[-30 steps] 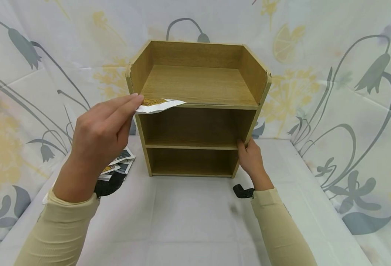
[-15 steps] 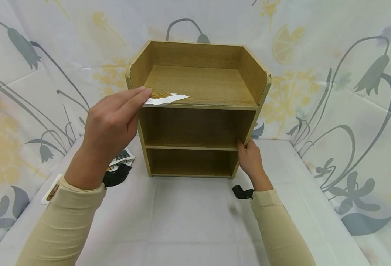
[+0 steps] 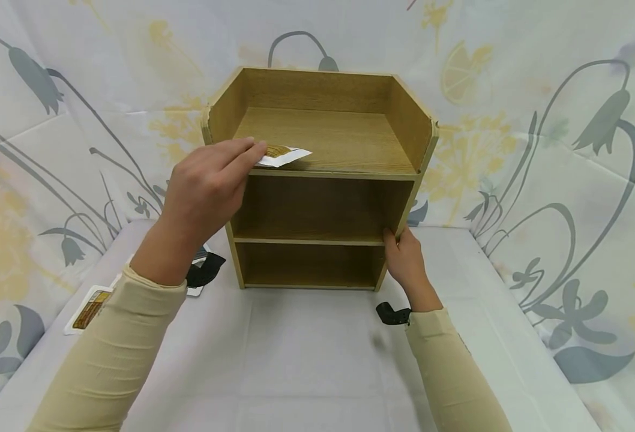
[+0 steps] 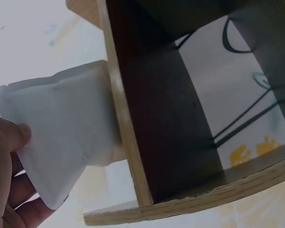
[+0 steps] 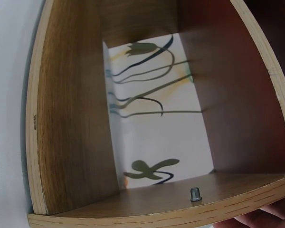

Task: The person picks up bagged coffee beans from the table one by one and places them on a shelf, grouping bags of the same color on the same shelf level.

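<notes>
A small three-level wooden shelf unit [image 3: 317, 129] stands upright on the cloth. My left hand [image 3: 206, 183] pinches a flat packet [image 3: 285, 157], white with a brown-gold printed face, at the front edge of the top level. In the left wrist view the packet's plain white back [image 4: 61, 123] shows, its far end overlapping the top board's edge; I cannot tell if they touch. My right hand [image 3: 406, 258] grips the unit's right side panel near the middle board, with fingertips [image 5: 261, 218] outside the panel in the right wrist view.
On the table's left lies a packet with a brown print [image 3: 92, 307]. More packets [image 3: 200, 258] are partly hidden behind my left wrist. White cloth [image 3: 296, 354] covers the table, and a flowered curtain [image 3: 544, 150] surrounds it. A metal shelf pin [image 5: 195, 194] sticks out inside the unit.
My left hand has moved right and slightly up with the packet, from the unit's left front corner to over the top level's front edge. The right hand keeps its grip in place.
</notes>
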`<state>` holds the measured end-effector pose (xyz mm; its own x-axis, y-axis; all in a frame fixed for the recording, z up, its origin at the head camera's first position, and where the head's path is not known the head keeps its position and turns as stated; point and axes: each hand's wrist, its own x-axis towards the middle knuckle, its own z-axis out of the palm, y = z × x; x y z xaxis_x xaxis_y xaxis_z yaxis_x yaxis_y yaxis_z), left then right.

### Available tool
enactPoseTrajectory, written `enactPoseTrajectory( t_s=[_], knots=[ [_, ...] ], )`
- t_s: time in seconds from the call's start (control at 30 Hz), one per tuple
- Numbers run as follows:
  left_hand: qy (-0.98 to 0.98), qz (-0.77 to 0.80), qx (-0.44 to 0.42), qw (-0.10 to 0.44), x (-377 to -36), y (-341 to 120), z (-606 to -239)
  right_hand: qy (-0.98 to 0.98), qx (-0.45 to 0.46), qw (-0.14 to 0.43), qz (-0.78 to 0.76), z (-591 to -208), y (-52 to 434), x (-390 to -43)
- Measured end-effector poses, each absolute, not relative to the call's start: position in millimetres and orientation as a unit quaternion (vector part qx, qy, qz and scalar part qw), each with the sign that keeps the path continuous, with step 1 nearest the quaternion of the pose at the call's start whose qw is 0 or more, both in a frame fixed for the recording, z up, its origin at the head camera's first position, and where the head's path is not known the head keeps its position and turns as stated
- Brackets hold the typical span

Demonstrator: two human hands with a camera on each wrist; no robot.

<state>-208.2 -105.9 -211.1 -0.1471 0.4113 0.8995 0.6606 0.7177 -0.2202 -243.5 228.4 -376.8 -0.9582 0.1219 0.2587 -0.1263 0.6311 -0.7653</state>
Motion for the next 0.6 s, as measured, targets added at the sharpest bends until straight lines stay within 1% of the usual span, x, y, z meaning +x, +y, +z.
enactPoseTrajectory(
  t_s=[0.23,0.4,0.6],
  knots=[
    [-0.772,-0.054,-0.358,0.522,-221,-102,-213,-0.891,-0.002,0.142,0.432,-377,228,-243],
    [-0.783,-0.055,-0.356,0.507,-230,-97,-214,-0.891,-0.002,0.148,0.429,-376,228,-243],
    [-0.817,-0.054,-0.341,0.461,-238,-94,-216,-0.891,-0.005,0.142,0.431,-376,227,-242]
  ],
)
